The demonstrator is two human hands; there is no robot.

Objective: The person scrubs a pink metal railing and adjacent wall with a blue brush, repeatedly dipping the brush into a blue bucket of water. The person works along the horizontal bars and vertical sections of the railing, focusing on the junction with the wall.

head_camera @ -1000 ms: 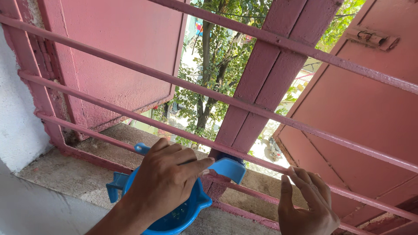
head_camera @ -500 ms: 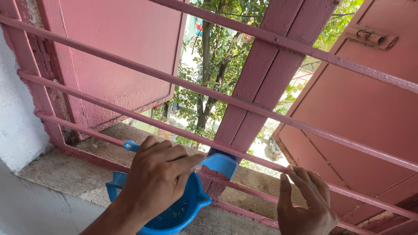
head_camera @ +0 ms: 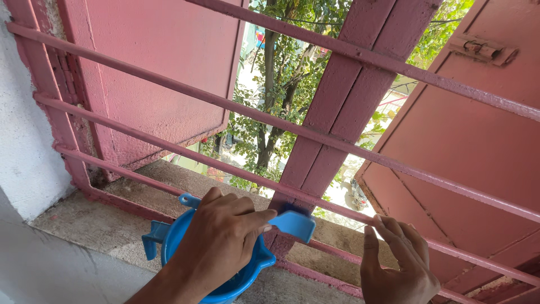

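My left hand point(head_camera: 219, 239) is shut on a light blue brush point(head_camera: 293, 223), whose dark bristles press against the base of the pink central window post point(head_camera: 332, 129). Under that hand, on the stone sill point(head_camera: 84, 225), stands a blue plastic tub point(head_camera: 170, 247) with a side handle, mostly hidden by the hand. My right hand point(head_camera: 396, 264) holds nothing; its fingers are apart, with the fingertips on a lower pink window bar point(head_camera: 478, 262).
Pink horizontal bars point(head_camera: 169, 84) cross the whole window. Two pink shutters stand open outward, one at the left point(head_camera: 163, 73) and one at the right point(head_camera: 478, 141). Green trees show beyond. A white wall point(head_camera: 28, 152) borders the left side.
My left hand and the brush shifted slightly left, then back right and a little lower against the post's base. My right hand has stayed on the bar.
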